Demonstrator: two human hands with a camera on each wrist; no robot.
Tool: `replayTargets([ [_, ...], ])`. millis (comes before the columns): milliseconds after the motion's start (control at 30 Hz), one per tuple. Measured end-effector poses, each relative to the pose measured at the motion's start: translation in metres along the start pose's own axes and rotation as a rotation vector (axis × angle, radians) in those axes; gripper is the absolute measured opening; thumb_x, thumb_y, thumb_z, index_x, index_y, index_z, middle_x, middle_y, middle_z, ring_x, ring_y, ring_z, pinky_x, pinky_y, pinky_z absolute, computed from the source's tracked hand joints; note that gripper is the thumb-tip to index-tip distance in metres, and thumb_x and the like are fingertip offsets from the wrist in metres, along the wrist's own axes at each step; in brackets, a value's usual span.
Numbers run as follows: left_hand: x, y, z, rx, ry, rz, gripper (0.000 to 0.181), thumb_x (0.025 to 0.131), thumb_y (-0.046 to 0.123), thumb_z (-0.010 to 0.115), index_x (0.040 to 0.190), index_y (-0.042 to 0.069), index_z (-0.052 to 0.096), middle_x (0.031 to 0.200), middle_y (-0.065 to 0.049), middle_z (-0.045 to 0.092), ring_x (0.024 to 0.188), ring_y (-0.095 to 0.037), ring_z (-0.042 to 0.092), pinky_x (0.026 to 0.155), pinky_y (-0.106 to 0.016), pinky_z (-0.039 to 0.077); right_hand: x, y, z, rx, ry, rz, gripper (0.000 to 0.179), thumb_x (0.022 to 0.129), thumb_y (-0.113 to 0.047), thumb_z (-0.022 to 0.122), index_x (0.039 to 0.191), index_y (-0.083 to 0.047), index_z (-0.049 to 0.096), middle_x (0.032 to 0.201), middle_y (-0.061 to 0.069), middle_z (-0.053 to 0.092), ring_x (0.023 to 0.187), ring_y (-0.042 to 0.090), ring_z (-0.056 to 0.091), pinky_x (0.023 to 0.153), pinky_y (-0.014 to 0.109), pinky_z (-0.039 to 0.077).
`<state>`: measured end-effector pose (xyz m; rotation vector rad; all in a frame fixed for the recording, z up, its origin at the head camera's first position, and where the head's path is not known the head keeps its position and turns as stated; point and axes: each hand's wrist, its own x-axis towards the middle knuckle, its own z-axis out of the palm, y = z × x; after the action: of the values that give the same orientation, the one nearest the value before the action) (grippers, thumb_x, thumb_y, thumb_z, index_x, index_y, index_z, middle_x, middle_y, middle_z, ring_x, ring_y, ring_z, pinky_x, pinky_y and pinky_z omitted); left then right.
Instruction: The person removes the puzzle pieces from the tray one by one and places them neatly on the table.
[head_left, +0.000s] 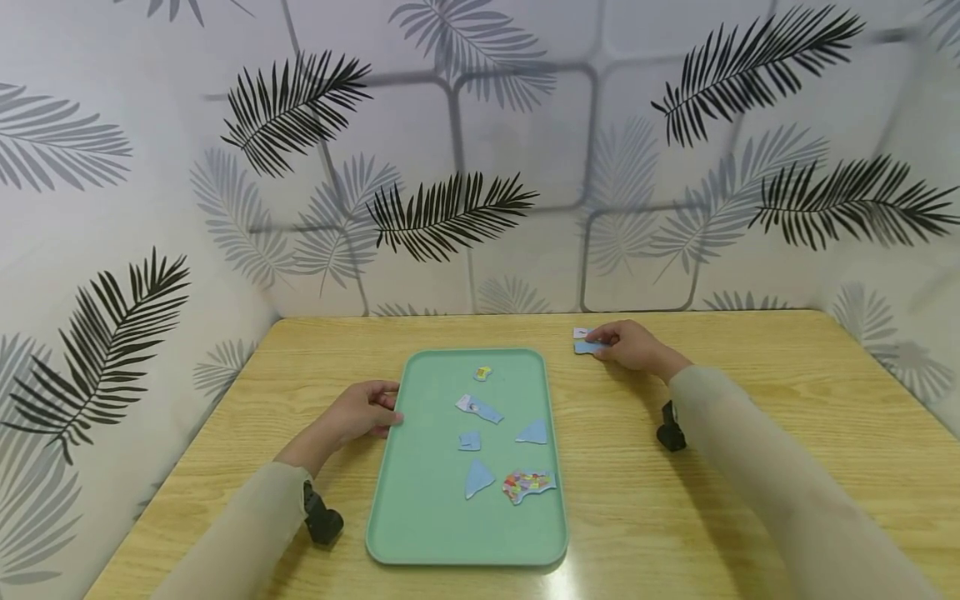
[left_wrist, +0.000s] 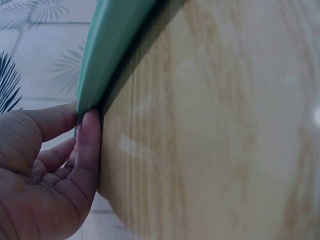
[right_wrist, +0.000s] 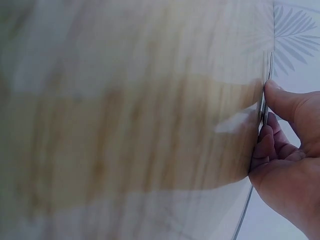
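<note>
- Blue piece (head_left: 583,347) lies on the table (head_left: 637,533) beyond the far right corner of the green tray (head_left: 420,517), pinched by the right hand (head_left: 633,346).
- Left hand (head_left: 362,411) grips the tray's left rim.
- Six other pieces (head_left: 478,479) lie inside.

Pale beige sleeves (head_left: 757,475), black wrist cameras (head_left: 324,522) (boxy), bare hands (head_left: 363,410)

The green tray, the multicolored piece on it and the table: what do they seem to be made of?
Green tray: probably molded plastic, satin finish, given its even color and rounded raised rim. Multicolored piece: likely printed card, judging by its flat look and pale edge, though paper is possible. Table: glossy wood or wood-look laminate, from its grain and reflections.
</note>
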<state>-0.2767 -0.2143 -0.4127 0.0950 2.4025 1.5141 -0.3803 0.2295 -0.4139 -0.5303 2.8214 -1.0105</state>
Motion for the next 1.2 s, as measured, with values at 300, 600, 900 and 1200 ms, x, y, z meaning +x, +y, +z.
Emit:
replayTargets([
  [300,0.0021,-0.0006,-0.0002,-0.004,0.012,-0.014,0.056,0.089,-0.001,0.068,0.139,-0.007,0.045,0.101,-0.013,0.054,0.083,-0.020,0.056,0.069,-0.031,0.056,0.0008,-0.0006,0.0002,0.008,-0.004,0.032,0.030,0.093,-0.005,0.064,0.122,0.001,0.065,0.120,0.021,0.059,0.096,0.029,0.048,0.087,0.042,0.041],
  [600,0.0002,0.0008,-0.0001,-0.002,0.011,-0.014,0.055,0.089,-0.001,0.068,0.139,-0.007,0.045,0.101,-0.013,0.053,0.083,-0.020,0.055,0.070,-0.032,0.056,0.0004,-0.0028,0.0008,0.014,0.000,0.035,0.030,0.091,-0.005,0.066,0.120,0.003,0.065,0.117,0.021,0.060,0.094,0.028,0.048,0.085,0.041,0.041],
  [900,-0.0025,0.0036,-0.0004,-0.014,-0.010,-0.010,0.055,0.089,-0.002,0.067,0.139,-0.007,0.044,0.101,-0.013,0.053,0.084,-0.020,0.056,0.071,-0.030,0.056,-0.0020,-0.0077,0.0006,0.015,-0.010,0.044,0.031,0.092,-0.005,0.064,0.122,0.003,0.064,0.120,0.023,0.057,0.097,0.029,0.047,0.088,0.043,0.041],
  [1200,-0.0023,0.0035,-0.0003,-0.015,-0.002,-0.011,0.055,0.089,-0.002,0.067,0.139,-0.007,0.044,0.100,-0.013,0.053,0.083,-0.020,0.055,0.070,-0.030,0.056,-0.0013,-0.0071,0.0000,0.023,-0.017,0.056,0.033,0.092,-0.005,0.064,0.124,0.003,0.063,0.117,0.021,0.055,0.098,0.029,0.045,0.088,0.042,0.039],
])
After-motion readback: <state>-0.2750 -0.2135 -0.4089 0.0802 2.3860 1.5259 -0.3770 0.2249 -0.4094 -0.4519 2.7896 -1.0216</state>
